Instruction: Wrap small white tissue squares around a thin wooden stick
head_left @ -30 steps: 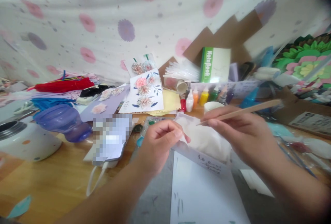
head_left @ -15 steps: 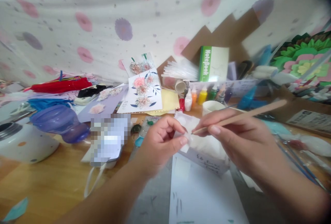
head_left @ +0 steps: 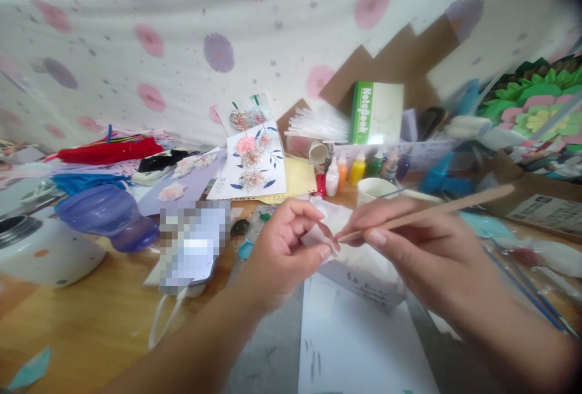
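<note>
My left hand (head_left: 282, 248) pinches a small piece of white tissue (head_left: 318, 237) between thumb and forefinger, above a small white box (head_left: 368, 279) filled with more white tissue. My right hand (head_left: 418, 248) grips a thin wooden stick (head_left: 436, 211) like a pen, its tip touching the tissue piece at my left fingertips. A white sheet of paper (head_left: 359, 345) lies on a grey mat below both hands.
A phone (head_left: 193, 245) lies to the left, with a purple plastic lid (head_left: 107, 215) and a white jar (head_left: 40, 251) beyond it. Flower cards (head_left: 254, 160), small paint bottles (head_left: 350, 170), a white cup (head_left: 375, 188) and a green notebook box (head_left: 375, 112) crowd the back.
My left hand has lifted a small tissue piece out of the box and turned it up. The stick tip in my right hand has come in to meet it.
</note>
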The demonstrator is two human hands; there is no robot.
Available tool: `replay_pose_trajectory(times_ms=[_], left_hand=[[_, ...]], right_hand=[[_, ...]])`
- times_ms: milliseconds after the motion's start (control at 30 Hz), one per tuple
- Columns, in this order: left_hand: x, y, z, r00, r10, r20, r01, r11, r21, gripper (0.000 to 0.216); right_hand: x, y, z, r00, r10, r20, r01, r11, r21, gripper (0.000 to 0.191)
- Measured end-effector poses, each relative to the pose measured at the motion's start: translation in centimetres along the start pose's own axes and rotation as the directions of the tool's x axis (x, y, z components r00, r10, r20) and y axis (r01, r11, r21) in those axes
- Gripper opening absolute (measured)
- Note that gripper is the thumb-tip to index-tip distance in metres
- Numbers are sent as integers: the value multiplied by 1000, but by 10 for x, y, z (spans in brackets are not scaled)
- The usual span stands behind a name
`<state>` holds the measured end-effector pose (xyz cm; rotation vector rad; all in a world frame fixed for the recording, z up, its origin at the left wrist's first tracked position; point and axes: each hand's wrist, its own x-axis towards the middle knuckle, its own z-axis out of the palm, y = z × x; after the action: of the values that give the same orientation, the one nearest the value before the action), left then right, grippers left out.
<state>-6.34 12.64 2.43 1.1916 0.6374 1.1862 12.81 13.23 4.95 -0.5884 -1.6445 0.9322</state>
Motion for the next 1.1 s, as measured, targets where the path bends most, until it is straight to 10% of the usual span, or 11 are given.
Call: replay_pose_trajectory(times_ms=[1100], left_hand=[[1,5,1,992,-113,54,117,991,-70,19]], right_hand=[[-1,-8,0,991,-129,41,133,984,-120,23]])
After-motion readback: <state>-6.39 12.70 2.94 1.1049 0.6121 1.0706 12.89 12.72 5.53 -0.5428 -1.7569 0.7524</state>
